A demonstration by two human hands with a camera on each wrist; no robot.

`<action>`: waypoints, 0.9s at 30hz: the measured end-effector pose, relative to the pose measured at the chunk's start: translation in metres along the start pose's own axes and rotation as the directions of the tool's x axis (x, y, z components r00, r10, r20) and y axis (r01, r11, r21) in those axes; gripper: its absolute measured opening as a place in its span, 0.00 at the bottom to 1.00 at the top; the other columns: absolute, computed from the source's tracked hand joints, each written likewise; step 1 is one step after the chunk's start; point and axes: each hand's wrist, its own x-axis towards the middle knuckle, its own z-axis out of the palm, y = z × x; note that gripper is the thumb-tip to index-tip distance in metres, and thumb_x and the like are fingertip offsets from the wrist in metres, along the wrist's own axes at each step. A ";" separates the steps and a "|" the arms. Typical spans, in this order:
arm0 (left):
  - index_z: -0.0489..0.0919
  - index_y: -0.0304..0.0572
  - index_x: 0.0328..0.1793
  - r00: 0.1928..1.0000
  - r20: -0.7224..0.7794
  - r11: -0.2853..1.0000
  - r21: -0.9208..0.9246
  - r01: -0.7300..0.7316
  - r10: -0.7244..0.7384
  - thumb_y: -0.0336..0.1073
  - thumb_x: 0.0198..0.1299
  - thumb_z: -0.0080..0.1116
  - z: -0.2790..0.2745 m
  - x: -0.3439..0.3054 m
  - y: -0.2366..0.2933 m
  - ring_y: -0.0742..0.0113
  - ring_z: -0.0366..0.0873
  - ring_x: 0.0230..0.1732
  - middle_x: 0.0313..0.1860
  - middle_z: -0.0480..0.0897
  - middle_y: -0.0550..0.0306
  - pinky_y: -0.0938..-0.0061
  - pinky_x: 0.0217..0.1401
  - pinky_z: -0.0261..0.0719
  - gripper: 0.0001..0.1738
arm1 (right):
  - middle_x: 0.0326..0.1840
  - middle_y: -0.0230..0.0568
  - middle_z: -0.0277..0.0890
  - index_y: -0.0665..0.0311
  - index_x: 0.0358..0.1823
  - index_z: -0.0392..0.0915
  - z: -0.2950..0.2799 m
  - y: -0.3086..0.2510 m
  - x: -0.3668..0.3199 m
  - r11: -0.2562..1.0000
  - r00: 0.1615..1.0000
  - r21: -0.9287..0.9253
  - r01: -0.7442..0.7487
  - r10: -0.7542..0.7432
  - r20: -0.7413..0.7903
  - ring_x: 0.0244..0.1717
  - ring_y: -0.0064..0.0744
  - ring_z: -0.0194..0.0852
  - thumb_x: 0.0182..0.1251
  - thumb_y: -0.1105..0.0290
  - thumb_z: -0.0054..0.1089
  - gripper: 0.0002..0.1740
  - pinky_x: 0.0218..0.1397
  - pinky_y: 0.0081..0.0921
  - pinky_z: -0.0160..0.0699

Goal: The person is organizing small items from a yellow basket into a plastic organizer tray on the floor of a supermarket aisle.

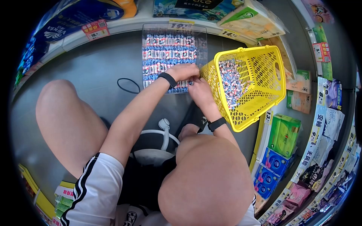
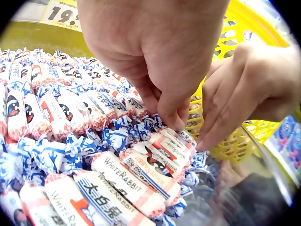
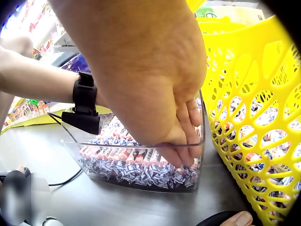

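Note:
A clear box on the floor holds rows of White Rabbit candies in white, red and blue twist wrappers. My left hand reaches into its near right corner. In the left wrist view, its bent fingers and thumb pinch a wrapped candy at the right end of a row. My right hand comes in from the other side. Its fairly straight fingers point down inside the box wall, with a fingertip touching that same end of the row. Part of the pinched candy is hidden under the fingers.
A yellow basket with a heap of loose candies stands tilted right beside the box. A black cord loop lies on the floor to the left. Shelves with tissue packs run along the right and back. My knees flank the near side.

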 end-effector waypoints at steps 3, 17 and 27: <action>0.85 0.37 0.43 1.000 -0.022 0.997 -0.072 0.018 -0.019 0.21 0.53 0.66 0.002 -0.001 0.000 0.50 0.84 0.45 0.39 0.82 0.50 0.61 0.47 0.81 0.10 | 0.29 0.41 0.85 0.57 0.23 0.87 -0.004 -0.002 -0.002 1.000 0.999 -0.001 -0.014 0.014 0.043 0.42 0.36 0.84 0.53 0.71 0.62 0.06 0.49 0.33 0.77; 0.79 0.41 0.63 0.970 -0.228 0.938 0.307 0.160 -0.091 0.37 0.54 0.73 -0.019 -0.038 0.034 0.44 0.76 0.65 0.61 0.78 0.47 0.54 0.66 0.79 0.29 | 0.30 0.41 0.88 0.56 0.24 0.90 -0.007 -0.009 -0.008 0.998 0.999 -0.042 -0.039 0.039 0.006 0.42 0.37 0.85 0.56 0.71 0.63 0.08 0.56 0.32 0.75; 0.49 0.35 0.89 0.759 -0.422 0.546 0.528 0.650 -0.496 0.70 0.71 0.47 0.004 -0.072 0.034 0.46 0.43 0.90 0.90 0.47 0.45 0.52 0.89 0.46 0.55 | 0.46 0.46 0.87 0.66 0.42 0.88 -0.013 -0.006 0.013 0.991 0.991 0.004 -0.133 0.133 -0.004 0.54 0.39 0.82 0.60 0.73 0.61 0.12 0.55 0.34 0.80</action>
